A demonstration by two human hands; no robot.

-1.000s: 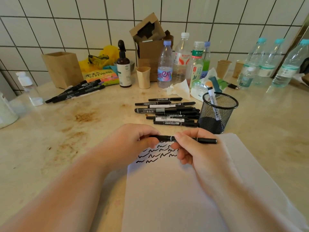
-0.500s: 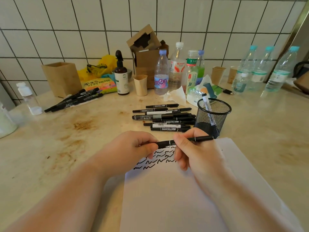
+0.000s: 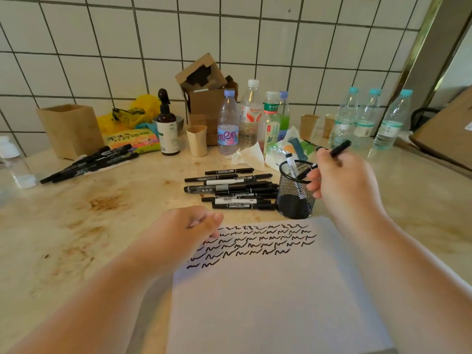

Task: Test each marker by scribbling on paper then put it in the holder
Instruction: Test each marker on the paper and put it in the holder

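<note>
Now marker [image 3: 337,150] over holder [image 3: 293,200] (tilted)

The right hand [image 3: 341,180] grips a black marker [image 3: 337,150], tilted over the mesh holder [image 3: 293,198]. The left hand [image 3: 189,229], loosely curled, rests at the scribbled paper [image 3: 268,302] edge.

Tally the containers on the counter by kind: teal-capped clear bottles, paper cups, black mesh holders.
Clear plastic water bottles with teal caps: 3
Brown and beige paper cups: 3
Black wire-mesh pen holder: 1
Total: 7
</note>
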